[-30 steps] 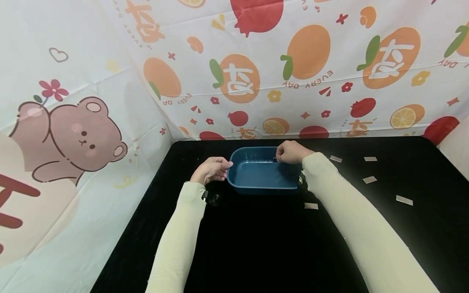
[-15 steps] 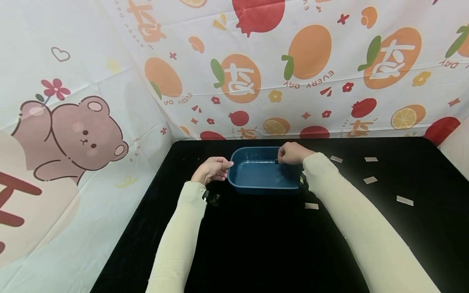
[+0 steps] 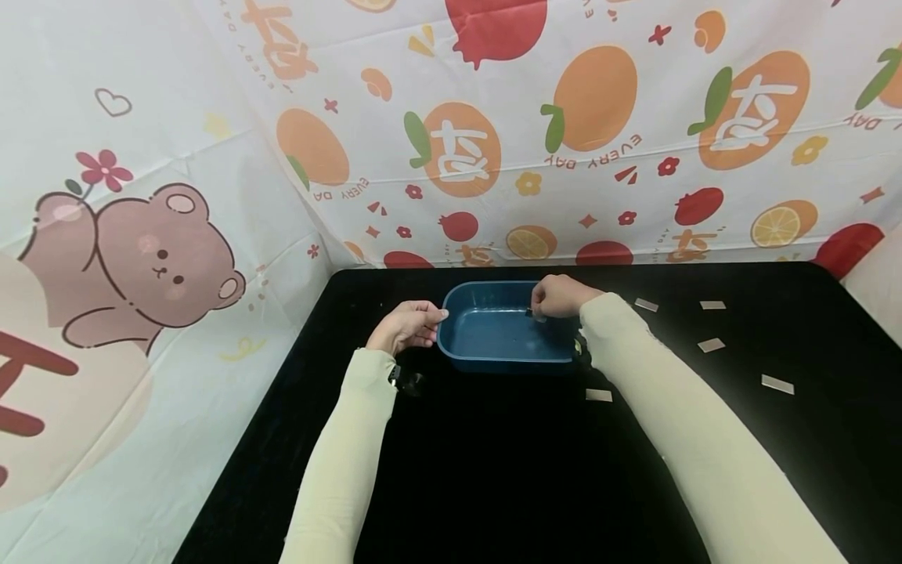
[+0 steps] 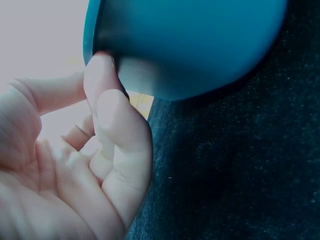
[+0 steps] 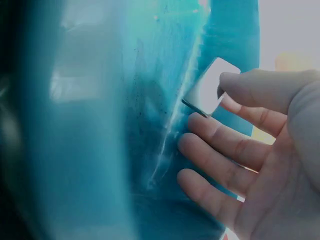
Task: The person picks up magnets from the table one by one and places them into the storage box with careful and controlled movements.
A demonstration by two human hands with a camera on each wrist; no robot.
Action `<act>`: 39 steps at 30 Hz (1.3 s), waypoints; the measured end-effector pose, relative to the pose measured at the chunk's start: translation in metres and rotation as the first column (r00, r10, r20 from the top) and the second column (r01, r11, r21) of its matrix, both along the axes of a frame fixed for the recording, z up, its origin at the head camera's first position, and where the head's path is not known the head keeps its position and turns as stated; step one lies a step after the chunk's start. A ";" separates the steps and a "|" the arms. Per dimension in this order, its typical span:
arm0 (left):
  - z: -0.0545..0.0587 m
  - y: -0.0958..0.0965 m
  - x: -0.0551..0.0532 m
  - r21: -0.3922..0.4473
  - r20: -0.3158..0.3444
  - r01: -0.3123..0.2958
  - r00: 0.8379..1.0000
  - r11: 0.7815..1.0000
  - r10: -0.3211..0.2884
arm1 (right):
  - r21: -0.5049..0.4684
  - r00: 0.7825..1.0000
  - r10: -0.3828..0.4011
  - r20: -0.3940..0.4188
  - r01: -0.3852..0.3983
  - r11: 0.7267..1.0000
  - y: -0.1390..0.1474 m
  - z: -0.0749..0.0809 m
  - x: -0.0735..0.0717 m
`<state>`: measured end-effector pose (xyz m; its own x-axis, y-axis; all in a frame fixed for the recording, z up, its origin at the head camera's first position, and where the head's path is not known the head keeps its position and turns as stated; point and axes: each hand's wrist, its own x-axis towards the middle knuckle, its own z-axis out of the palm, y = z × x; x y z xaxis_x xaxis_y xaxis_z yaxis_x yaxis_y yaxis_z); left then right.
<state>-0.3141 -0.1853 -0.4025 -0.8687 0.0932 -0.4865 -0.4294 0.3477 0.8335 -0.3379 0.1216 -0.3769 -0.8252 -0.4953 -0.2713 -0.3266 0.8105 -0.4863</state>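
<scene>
A blue rectangular plastic basin (image 3: 493, 337) with rounded corners stands on the black table. At its left end my left hand (image 3: 409, 325) pinches the rim between thumb and fingers; the left wrist view shows the thumb tip (image 4: 101, 70) right at the basin wall (image 4: 190, 45). My right hand (image 3: 560, 296) reaches over the inside of the basin near its back right. Between its thumb and index finger it holds a small, thin rectangular piece (image 5: 210, 87), pale and shiny on the face seen in the right wrist view. The other right fingers (image 5: 215, 162) are spread below the piece.
Several similar pale flat pieces lie on the table (image 3: 507, 486) to the right: one piece (image 3: 599, 395) by the basin's front right corner, another piece (image 3: 777, 385) farther right. A printed cloth (image 3: 662, 180) hangs behind the table's back edge.
The small piece has turned in the right fingers, and a paler part of it now shows under them. My left hand keeps its place at the basin's rim.
</scene>
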 end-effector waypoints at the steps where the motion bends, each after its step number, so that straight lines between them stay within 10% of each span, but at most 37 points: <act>1: 0.000 0.001 0.000 -0.001 0.000 0.001 1.000 1.000 -0.001 | 0.002 1.000 0.002 0.000 -0.002 1.000 0.001 0.001 0.000; 22: 0.001 0.007 -0.001 -0.019 0.009 0.034 0.999 0.999 -0.034 | -0.053 0.996 -0.054 -0.072 0.050 0.997 0.018 0.007 0.009; 39: 0.019 0.007 -0.006 -0.284 -0.084 0.122 0.985 0.951 -0.151 | -0.105 0.966 -0.137 -0.221 0.116 0.988 0.043 0.038 0.009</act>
<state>-0.3198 -0.1783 -0.3831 -0.9040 0.0887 -0.4183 -0.2783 0.6206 0.7331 -0.3288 0.1646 -0.3392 -0.9174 -0.3969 -0.0284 -0.3347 0.8083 -0.4843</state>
